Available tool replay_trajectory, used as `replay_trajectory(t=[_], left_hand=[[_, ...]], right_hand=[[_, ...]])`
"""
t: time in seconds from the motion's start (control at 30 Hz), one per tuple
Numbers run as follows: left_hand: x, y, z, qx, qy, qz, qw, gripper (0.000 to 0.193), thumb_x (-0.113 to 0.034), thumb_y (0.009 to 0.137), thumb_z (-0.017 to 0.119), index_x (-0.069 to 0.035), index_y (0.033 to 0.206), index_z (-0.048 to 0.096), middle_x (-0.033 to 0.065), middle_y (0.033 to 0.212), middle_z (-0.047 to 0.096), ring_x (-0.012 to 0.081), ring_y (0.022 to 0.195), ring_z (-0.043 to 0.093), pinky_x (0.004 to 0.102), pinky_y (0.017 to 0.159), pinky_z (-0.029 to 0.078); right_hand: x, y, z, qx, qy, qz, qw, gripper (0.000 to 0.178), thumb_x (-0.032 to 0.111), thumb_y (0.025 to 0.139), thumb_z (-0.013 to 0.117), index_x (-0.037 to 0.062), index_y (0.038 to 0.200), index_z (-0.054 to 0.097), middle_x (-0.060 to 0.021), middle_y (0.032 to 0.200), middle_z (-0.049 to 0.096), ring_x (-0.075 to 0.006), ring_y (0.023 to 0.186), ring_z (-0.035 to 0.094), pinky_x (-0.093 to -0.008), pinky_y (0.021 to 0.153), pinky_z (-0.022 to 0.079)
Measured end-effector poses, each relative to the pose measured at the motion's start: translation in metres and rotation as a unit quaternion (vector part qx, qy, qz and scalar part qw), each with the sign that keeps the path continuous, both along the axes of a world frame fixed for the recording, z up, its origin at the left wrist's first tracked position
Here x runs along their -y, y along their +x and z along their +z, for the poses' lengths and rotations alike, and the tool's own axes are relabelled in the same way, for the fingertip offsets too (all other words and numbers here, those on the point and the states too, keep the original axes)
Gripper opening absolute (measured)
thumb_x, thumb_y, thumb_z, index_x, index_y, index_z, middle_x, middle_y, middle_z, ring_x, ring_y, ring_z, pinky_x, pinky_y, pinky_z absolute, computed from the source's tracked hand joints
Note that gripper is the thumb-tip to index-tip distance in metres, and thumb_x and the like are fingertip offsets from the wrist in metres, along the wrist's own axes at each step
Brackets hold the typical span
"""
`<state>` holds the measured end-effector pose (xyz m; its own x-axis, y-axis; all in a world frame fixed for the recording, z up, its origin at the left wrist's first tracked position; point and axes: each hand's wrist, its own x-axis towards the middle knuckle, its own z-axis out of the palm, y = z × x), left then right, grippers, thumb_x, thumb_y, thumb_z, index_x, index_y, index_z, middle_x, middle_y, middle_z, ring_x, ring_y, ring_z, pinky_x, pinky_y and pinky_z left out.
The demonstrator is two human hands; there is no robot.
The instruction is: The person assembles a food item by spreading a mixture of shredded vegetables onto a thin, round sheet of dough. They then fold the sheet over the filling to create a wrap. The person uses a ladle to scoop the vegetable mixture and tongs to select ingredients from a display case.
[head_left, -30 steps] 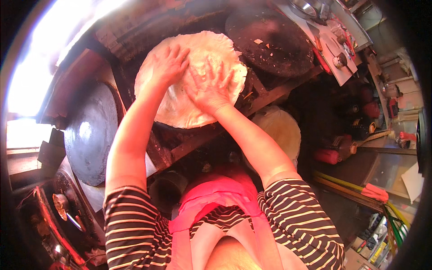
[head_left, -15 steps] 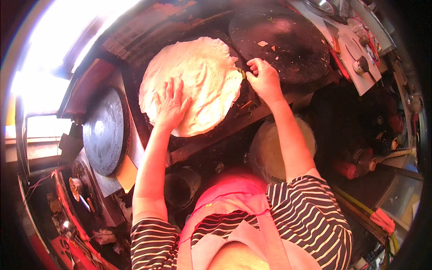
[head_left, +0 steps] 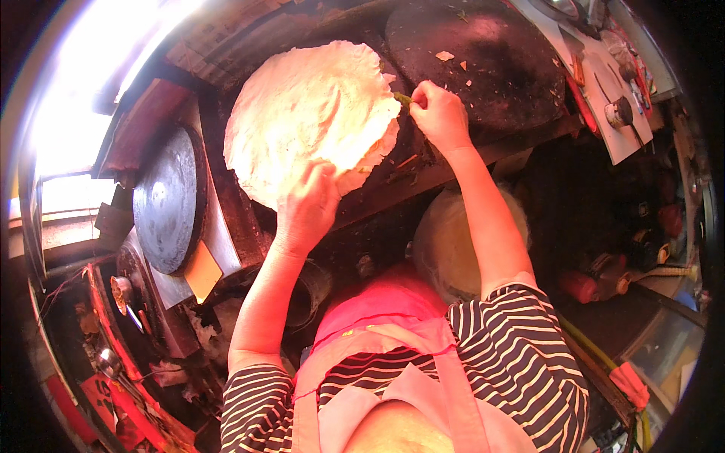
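Note:
A large pale round flatbread [head_left: 310,113] lies on the dark cooking surface at the centre left, its top bumpy and its edge ragged. My left hand [head_left: 308,208] is closed at its near edge, fingers curled and pinching the rim. That rim is slightly raised, and some filling shows beneath it. Just off the right edge of the flatbread, my right hand [head_left: 439,119] is closed in a pinch on a bit of green leafy vegetable [head_left: 402,99]. The vegetable reaches toward the flatbread's edge.
A dark round griddle [head_left: 476,68] with crumbs lies at the back right. Another round griddle plate [head_left: 169,200] stands at the left. A white board [head_left: 596,83] with tools sits far right. Below my right forearm is a big round tub [head_left: 445,249]; a dark pot [head_left: 306,291] stands near my left forearm.
My left hand has gone from lying flat on the flatbread to pinching its near edge, which has lifted. My right hand stays by the right edge, now with green vegetable showing at its fingertips.

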<state>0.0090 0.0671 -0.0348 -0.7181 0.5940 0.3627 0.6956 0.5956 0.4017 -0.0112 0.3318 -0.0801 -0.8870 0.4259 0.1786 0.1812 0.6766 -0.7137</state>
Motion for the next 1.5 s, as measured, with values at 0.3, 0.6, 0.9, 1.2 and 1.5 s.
replay_trajectory(t=[0.3,0.6,0.9,1.2,1.5], left_hand=[[0.005,-0.031,0.020,0.135,0.245,0.109,0.954,0.023,-0.018,0.095,0.054,0.003,0.096,0.064,0.0091,0.084,0.071,0.0096,0.080,0.064,0.0246,0.074,0.048],[-0.002,-0.022,-0.010,0.119,0.207,0.122,0.963,0.015,-0.019,0.090,0.060,-0.005,0.091,0.064,0.0150,0.069,0.061,0.0261,0.060,0.059,0.0333,0.060,0.046],[0.002,-0.022,0.006,0.188,0.181,0.141,0.955,0.020,-0.014,0.096,0.054,0.004,0.103,0.061,0.0054,0.091,0.069,0.0073,0.086,0.061,0.0224,0.079,0.047],[0.010,-0.037,0.022,0.203,0.330,0.086,0.918,0.021,-0.017,0.094,0.058,0.002,0.097,0.064,0.0080,0.083,0.071,0.0091,0.083,0.065,0.0236,0.076,0.049],[0.002,-0.004,0.004,0.110,0.049,0.077,0.990,0.024,-0.018,0.085,0.066,-0.005,0.104,0.061,0.0098,0.096,0.065,0.0240,0.089,0.064,0.0333,0.077,0.049]], right_hand=[[0.031,0.014,0.041,-0.101,-0.060,0.192,0.974,0.019,0.020,0.081,0.064,0.0053,0.094,0.065,-0.0153,0.092,0.066,-0.0321,0.080,0.065,-0.0386,0.072,0.051],[0.018,0.072,-0.015,0.083,-0.107,0.015,0.991,0.022,0.018,0.077,0.072,0.0017,0.086,0.061,-0.0107,0.074,0.067,-0.0203,0.067,0.066,-0.0319,0.066,0.052],[0.029,0.073,-0.050,-0.012,-0.193,0.004,0.981,0.016,0.013,0.078,0.071,0.0011,0.083,0.061,-0.0068,0.069,0.064,-0.0148,0.063,0.060,-0.0302,0.061,0.049],[0.045,0.064,0.037,-0.173,-0.346,0.118,0.915,0.009,0.008,0.086,0.066,0.0009,0.091,0.062,-0.0024,0.076,0.063,-0.0104,0.070,0.061,-0.0260,0.064,0.051],[0.061,0.040,0.020,-0.016,0.096,-0.018,0.995,0.044,0.021,0.074,0.073,0.0063,0.110,0.052,-0.0128,0.109,0.053,-0.0317,0.105,0.053,-0.0429,0.086,0.046]])
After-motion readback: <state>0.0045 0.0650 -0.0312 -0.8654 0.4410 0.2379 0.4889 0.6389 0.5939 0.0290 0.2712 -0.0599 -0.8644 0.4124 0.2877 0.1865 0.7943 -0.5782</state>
